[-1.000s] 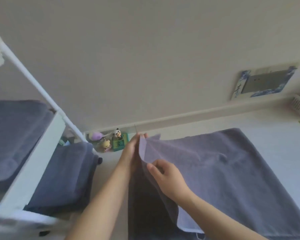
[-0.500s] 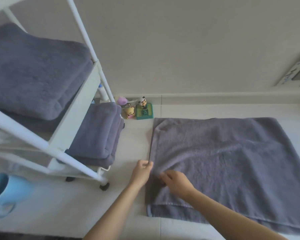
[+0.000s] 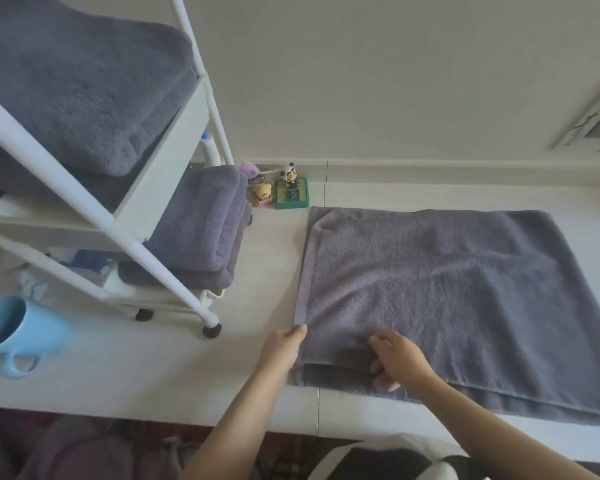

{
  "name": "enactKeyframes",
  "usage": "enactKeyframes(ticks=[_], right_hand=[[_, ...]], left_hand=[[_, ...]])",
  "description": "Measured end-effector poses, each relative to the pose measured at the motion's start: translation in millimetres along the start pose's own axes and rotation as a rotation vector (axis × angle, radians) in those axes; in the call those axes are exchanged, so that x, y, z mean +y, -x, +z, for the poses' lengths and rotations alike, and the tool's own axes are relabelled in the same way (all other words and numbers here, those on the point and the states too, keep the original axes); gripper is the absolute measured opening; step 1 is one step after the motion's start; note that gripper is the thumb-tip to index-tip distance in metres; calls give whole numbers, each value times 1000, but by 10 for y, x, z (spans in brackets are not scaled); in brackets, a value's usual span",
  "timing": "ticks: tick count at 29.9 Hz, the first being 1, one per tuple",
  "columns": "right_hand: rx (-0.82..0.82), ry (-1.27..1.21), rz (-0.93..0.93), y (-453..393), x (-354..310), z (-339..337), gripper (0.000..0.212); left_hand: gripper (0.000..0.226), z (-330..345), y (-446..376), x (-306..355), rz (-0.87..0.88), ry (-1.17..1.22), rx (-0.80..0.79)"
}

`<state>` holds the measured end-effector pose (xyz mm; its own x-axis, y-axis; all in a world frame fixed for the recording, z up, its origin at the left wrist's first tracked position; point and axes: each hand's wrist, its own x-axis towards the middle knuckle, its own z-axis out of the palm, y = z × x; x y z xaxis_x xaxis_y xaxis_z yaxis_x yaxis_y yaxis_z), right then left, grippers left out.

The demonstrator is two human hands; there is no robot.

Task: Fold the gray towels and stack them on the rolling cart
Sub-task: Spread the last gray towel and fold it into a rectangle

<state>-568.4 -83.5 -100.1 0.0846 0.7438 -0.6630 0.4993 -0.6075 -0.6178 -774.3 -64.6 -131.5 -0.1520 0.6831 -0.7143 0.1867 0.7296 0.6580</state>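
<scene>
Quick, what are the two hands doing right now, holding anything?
Left hand: pinches the near left corner of the gray towel being folded.
Right hand: fingers curled on the same towel's near edge, gripping it.

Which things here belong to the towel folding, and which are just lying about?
Job:
- gray terry towel, folded over, on the floor
- white metal rolling cart
- folded gray towels on the upper shelf
- folded gray towels on the lower shelf
- left hand and right hand, both at the towel's near corner

Lying about:
- light blue ceramic mug
- small panda figurine
</scene>
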Motion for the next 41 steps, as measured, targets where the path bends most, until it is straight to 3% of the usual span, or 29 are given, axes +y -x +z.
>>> enactKeyframes(ticks=[3,8,14,19,24,30,33,35,41], right_hand=[[3,-44,101,67,81,-56,19],[96,-209,203,135,280,-138,34],[356,-542,174,240,496,-289,36],[285,-696,243,329,509,-298,31],[316,-1046,208,336,436,-221,34],[532,-1097,133,249,435,-265,27],[651,-896,80,243,540,-367,18],[728,-657,28,289,630,-426,14],[709,-266,-46,508,859,-420,27]], left_hand=[[24,23,102,76,-44,212,-10],[30,150,173,173,-115,614,-58],[25,197,271,235,-113,626,19],[24,211,350,261,-142,804,-86],[25,254,351,362,-167,851,-92],[18,258,309,308,-90,661,14],[11,242,279,188,5,396,95],[22,208,255,83,103,70,133],[40,126,291,-46,316,-410,174]])
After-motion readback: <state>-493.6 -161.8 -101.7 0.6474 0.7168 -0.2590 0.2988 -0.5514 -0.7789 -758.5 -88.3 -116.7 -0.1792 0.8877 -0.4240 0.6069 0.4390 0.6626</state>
